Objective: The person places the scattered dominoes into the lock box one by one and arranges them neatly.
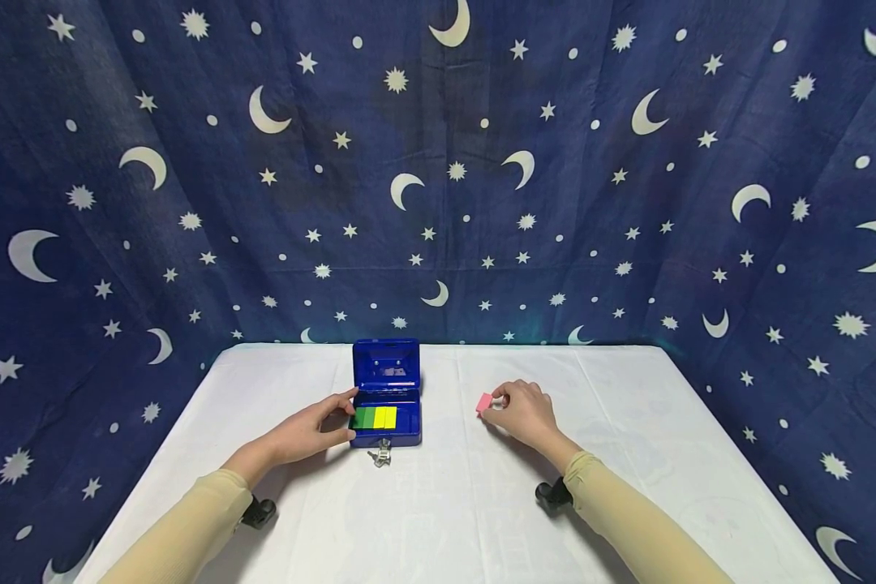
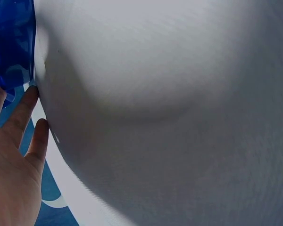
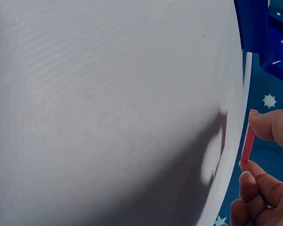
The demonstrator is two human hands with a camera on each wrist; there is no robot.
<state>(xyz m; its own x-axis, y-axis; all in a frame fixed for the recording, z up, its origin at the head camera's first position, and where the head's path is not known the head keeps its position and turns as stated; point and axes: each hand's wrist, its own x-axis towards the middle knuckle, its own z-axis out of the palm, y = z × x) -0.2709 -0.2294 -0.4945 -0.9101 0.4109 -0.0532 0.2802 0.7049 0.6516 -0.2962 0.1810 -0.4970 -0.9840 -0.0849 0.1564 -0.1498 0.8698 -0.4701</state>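
A small blue metal cash box [image 1: 409, 434] stands on the table with its lid [image 1: 387, 362] raised. Flat green blocks [image 1: 363, 418] and yellow blocks [image 1: 384, 418] lie side by side in its left part. Against the box's left side rests my left hand [image 1: 302, 432], fingers spread and thumb near the front corner; the left wrist view shows this hand [image 2: 12, 160] beside the blue wall. To the right of the box, my right hand [image 1: 527, 414] pinches a thin pink block [image 1: 484, 403] between thumb and fingertips. In the right wrist view the pink block [image 3: 248, 141] appears edge-on.
Keys [image 1: 381, 456] hang from the lock at the box's front. A white cloth covers the table [image 1: 438, 519]. Behind and around it hangs a dark blue curtain [image 1: 438, 227] with moons and stars.
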